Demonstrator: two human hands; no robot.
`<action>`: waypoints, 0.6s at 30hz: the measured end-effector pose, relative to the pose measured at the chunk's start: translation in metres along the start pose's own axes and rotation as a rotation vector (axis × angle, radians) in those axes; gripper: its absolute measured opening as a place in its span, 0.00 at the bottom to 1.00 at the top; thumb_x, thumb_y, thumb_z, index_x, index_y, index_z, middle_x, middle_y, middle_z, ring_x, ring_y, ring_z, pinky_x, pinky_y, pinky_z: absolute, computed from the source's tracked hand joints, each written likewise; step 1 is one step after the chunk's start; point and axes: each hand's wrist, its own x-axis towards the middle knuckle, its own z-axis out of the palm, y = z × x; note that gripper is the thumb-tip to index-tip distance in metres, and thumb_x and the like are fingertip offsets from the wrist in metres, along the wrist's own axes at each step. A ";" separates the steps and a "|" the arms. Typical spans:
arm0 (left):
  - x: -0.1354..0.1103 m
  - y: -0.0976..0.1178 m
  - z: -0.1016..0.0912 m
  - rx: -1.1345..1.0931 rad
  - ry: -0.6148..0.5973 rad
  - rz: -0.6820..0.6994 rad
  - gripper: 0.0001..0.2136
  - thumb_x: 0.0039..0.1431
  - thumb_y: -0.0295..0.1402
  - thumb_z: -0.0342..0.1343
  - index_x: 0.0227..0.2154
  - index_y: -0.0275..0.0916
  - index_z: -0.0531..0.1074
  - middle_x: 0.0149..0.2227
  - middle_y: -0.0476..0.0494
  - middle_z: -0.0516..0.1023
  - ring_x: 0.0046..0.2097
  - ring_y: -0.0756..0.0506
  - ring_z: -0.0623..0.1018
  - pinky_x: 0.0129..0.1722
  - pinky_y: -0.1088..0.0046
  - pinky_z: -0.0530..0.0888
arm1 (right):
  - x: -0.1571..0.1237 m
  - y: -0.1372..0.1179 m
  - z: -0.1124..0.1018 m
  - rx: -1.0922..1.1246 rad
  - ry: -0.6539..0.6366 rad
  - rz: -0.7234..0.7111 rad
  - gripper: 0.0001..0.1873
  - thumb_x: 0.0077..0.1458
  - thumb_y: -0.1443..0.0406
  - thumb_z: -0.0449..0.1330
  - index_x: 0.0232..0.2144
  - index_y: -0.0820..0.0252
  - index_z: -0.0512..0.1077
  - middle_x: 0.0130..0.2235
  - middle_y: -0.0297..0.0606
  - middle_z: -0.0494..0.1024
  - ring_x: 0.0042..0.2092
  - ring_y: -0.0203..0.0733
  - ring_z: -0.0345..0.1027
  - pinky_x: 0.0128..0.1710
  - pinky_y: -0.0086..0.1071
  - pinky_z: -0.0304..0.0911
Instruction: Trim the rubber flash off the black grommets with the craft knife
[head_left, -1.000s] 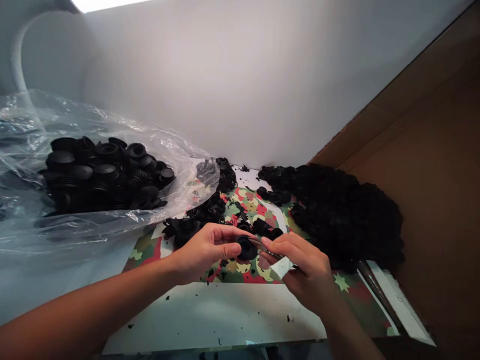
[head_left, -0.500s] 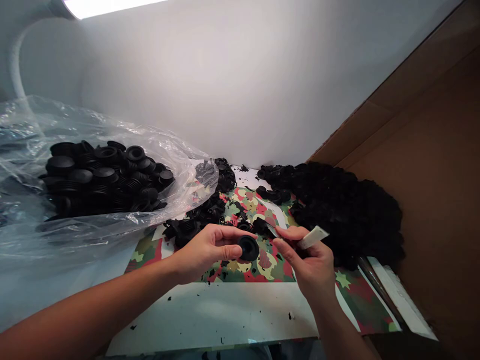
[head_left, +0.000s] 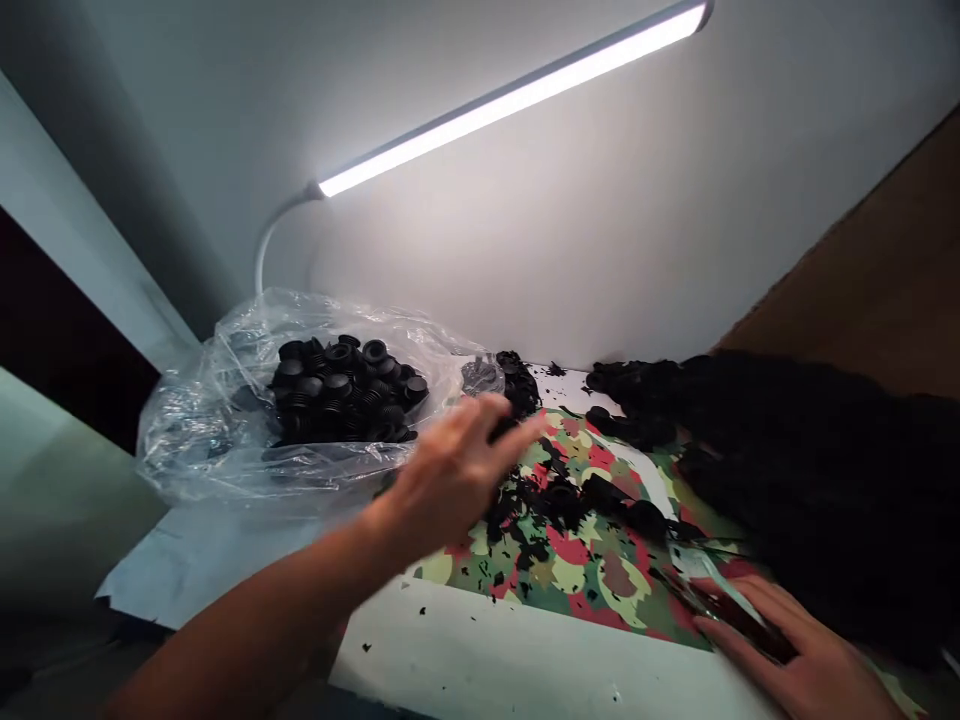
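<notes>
My left hand (head_left: 450, 480) reaches forward over the camouflage mat (head_left: 592, 585), fingers stretched out and apart, somewhat blurred, with nothing seen in it. Its fingertips are near the mouth of a clear plastic bag (head_left: 217, 440) filled with black round caps (head_left: 345, 395). My right hand (head_left: 795, 655) lies low at the bottom right on the mat. Its fingers rest along a thin blade tool with a white wrapped handle (head_left: 709, 585). Black scraps and loose caps (head_left: 555, 505) lie on the mat between the hands.
A big heap of black parts (head_left: 817, 470) fills the right side against a brown cardboard wall (head_left: 900, 260). A lit strip lamp (head_left: 510, 100) on a white gooseneck hangs overhead. The white tabletop (head_left: 487, 660) runs along the front edge.
The view swung up and left. My left hand no longer holds the black cap and has stretched toward the bag. My right hand dropped with the blade to the mat at bottom right.
</notes>
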 end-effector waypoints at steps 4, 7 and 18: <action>0.012 -0.064 -0.057 0.557 0.004 -0.407 0.18 0.66 0.27 0.52 0.58 0.38 0.72 0.45 0.36 0.74 0.44 0.36 0.77 0.41 0.58 0.77 | 0.006 -0.020 -0.019 0.089 -0.077 0.053 0.23 0.48 0.43 0.63 0.35 0.54 0.81 0.41 0.42 0.82 0.40 0.53 0.78 0.39 0.41 0.74; 0.003 -0.129 -0.082 0.642 -0.184 -0.693 0.14 0.65 0.32 0.53 0.49 0.40 0.78 0.44 0.31 0.74 0.45 0.28 0.78 0.41 0.50 0.76 | 0.018 -0.039 -0.032 0.117 0.018 0.100 0.18 0.61 0.53 0.53 0.35 0.56 0.79 0.37 0.40 0.82 0.33 0.44 0.76 0.31 0.33 0.69; 0.011 -0.033 -0.024 -0.025 0.150 -0.241 0.12 0.68 0.32 0.48 0.39 0.41 0.78 0.25 0.46 0.73 0.32 0.43 0.74 0.39 0.65 0.72 | 0.099 -0.128 0.004 0.291 -0.346 -0.336 0.10 0.54 0.69 0.62 0.39 0.55 0.79 0.40 0.38 0.78 0.39 0.42 0.71 0.37 0.32 0.63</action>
